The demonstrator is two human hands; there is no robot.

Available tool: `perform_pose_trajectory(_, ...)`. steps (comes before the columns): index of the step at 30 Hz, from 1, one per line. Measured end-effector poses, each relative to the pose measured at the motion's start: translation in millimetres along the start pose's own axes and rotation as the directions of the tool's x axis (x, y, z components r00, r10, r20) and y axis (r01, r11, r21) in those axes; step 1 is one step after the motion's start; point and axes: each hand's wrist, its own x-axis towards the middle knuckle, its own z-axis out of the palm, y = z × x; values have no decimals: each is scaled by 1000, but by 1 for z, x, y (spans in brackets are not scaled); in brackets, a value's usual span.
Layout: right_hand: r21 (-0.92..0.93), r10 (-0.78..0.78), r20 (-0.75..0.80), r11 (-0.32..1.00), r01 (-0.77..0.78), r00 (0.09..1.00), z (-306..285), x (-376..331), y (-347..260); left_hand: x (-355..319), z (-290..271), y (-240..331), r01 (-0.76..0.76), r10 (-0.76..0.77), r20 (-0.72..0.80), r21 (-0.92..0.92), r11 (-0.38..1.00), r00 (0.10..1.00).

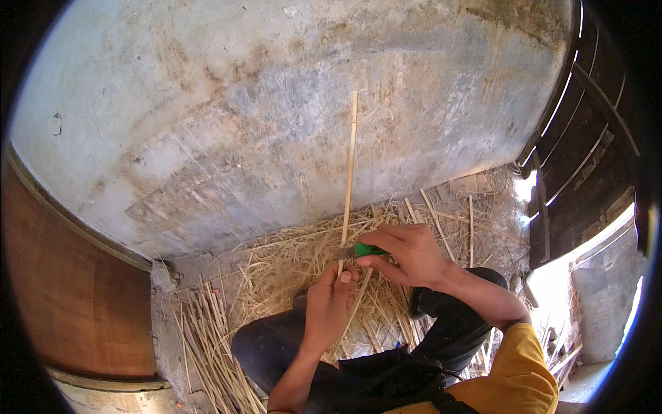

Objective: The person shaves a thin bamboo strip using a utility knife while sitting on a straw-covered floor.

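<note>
My left hand [330, 301] pinches a long, pale strip of split bamboo [351, 165] near its lower part. The strip rises almost upright past my hands, with a few thin curls hanging at its top end. In my right hand [412, 254] is a knife with a green handle [369, 250]; its blade [340, 253] lies across the strip just above my left fingers. Below my right hand, another pale strip [360, 297] slants down toward my lap. Part of the knife handle is hidden by my right fingers.
Thin shavings [283, 276] cover the floor in front of my crossed legs. A bundle of bamboo strips [214, 338] lies at the left. Ahead stands a stained plaster wall [262, 124], with a brown wooden panel [76, 276] on the left and dark slatted boards [586, 145] on the right.
</note>
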Motion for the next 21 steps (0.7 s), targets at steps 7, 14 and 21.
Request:
perform_pose_trajectory(7,-75,-30,-23,997,28,999,6,-2,-4,-1,1,0,-35,40,-39,127,991,998)
perform_pose_trajectory(14,-119,-35,-56,992,28,998,6,-1,-8,-2,6,-5,-101,128,-114,216,971,985)
perform_pose_trajectory(21,-170,-41,-100,985,24,994,7,-1,-9,-1,5,-5,-125,164,-110,296,947,980)
